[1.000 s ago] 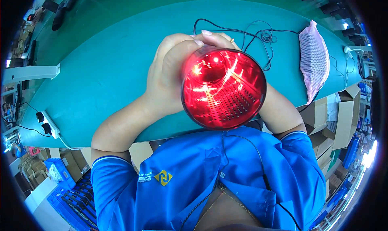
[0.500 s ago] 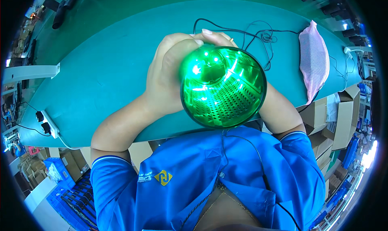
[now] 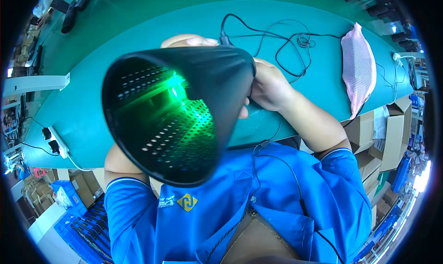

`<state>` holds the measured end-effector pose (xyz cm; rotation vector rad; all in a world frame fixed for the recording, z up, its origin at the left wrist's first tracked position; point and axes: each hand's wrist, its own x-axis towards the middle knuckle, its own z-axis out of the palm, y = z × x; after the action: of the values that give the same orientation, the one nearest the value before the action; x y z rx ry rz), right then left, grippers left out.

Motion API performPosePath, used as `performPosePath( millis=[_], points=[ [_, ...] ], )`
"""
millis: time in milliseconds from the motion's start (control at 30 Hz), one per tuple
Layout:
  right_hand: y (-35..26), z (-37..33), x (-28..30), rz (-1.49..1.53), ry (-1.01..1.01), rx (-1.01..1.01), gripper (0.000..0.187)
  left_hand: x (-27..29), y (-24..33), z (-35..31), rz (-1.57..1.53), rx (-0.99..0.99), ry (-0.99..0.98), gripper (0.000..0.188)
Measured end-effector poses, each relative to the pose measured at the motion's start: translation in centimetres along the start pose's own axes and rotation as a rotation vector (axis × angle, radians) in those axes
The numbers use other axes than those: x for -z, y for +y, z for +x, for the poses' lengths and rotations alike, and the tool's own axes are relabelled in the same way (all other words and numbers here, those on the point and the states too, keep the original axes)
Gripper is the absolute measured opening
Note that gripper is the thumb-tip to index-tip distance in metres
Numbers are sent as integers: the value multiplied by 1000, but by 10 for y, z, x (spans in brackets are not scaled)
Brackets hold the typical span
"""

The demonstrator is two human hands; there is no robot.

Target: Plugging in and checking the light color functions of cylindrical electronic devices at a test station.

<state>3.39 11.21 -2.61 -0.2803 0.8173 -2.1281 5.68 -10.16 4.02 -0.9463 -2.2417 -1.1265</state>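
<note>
A black cone-shaped lamp is held up over the table, its wide mouth tilted toward the lower left. Green light glows inside, across walls pierced with rows of small holes. My right hand grips the narrow end, with some fingertips showing beneath it. Behind the cone's far side is my left hand; only the back of its fingers shows, and the rest is hidden by the lamp. A black cable plug meets the lamp near its narrow end.
The plug's black cable loops over the green table to a pink mesh pouch at the right. A white power strip lies at the left edge. Open cardboard boxes stand off the right edge, blue crates off the left.
The lamp has swung so its mouth faces lower left instead of up at me, exposing its black outside and cable plug. My right hand has come into view at the narrow end; my left is now mostly hidden.
</note>
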Motion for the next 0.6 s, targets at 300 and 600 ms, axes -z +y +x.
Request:
performPosePath(
  millis=[300, 600],
  points=[
    [4, 2, 1, 241, -158, 15, 20, -18, 10, -2, -227, 46, 71, 79],
    [11, 10, 13, 50, -63, 36, 34, -10, 10, 5, 49, -162, 2, 56]
  ],
)
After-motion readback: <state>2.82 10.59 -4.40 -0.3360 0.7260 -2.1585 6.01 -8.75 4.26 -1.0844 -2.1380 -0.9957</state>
